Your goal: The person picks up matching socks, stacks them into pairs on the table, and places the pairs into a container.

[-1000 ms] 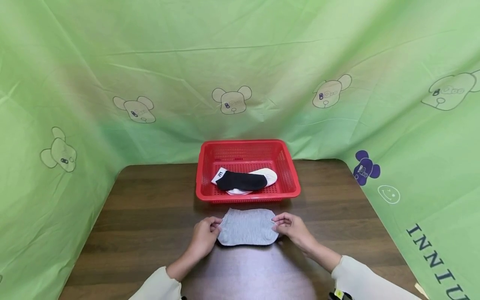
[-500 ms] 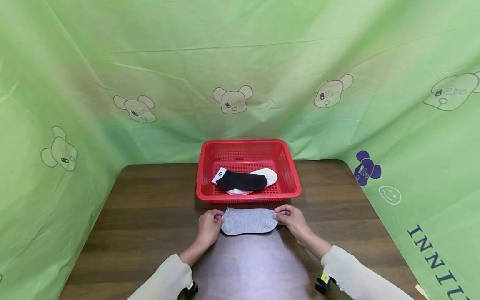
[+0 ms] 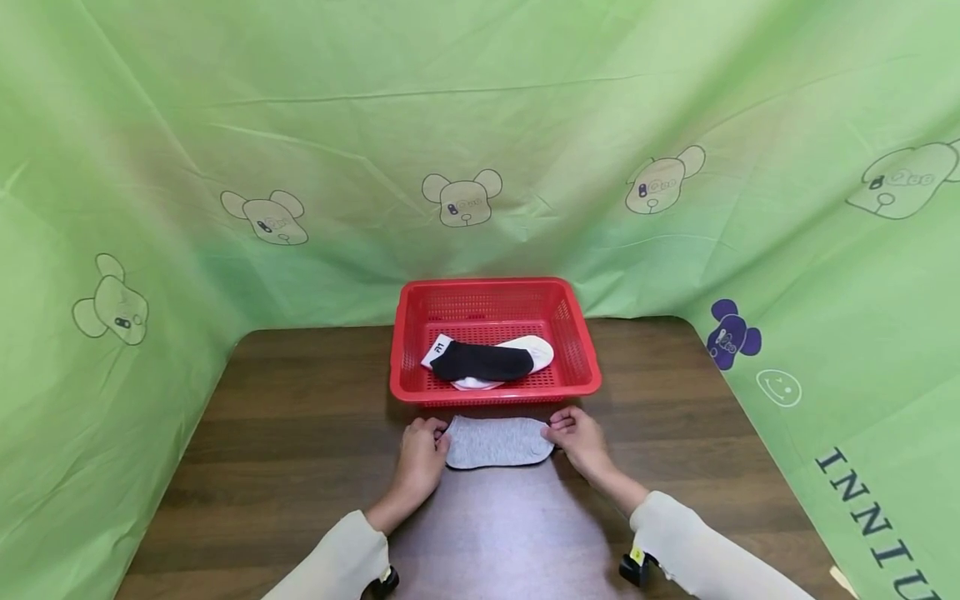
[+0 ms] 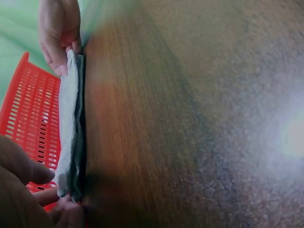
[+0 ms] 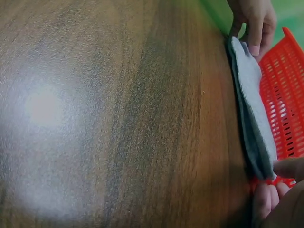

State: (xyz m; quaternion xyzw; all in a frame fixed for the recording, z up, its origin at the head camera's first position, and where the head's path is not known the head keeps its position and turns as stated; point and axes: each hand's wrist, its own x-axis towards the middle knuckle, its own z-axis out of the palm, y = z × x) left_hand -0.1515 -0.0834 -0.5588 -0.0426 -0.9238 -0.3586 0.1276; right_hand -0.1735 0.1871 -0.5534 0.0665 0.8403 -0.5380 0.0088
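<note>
A light grey ankle sock (image 3: 498, 442) lies crosswise just in front of the red basket, with a darker sock layer (image 5: 247, 128) showing beneath it in the wrist views. My left hand (image 3: 422, 454) pinches the left end between thumb and fingers. At the opposite end, my right hand (image 3: 581, 442) pinches the fabric the same way, its thumb on the grey upper side. Seen from the left wrist, the stacked layers (image 4: 71, 128) run lengthwise between both hands, close over the tabletop.
Behind the sock stands the red perforated basket (image 3: 401, 350). Inside it lie a black sock (image 3: 483, 362) with a white cuff and a white sock (image 3: 538, 352). Green printed cloth (image 3: 480, 125) walls the brown wooden table (image 3: 300, 417) at the back and sides.
Both hands have shifted forward, toward the basket, with the grey sock between them. Its front edge has moved away from me and it looks narrower. The basket's contents stay put.
</note>
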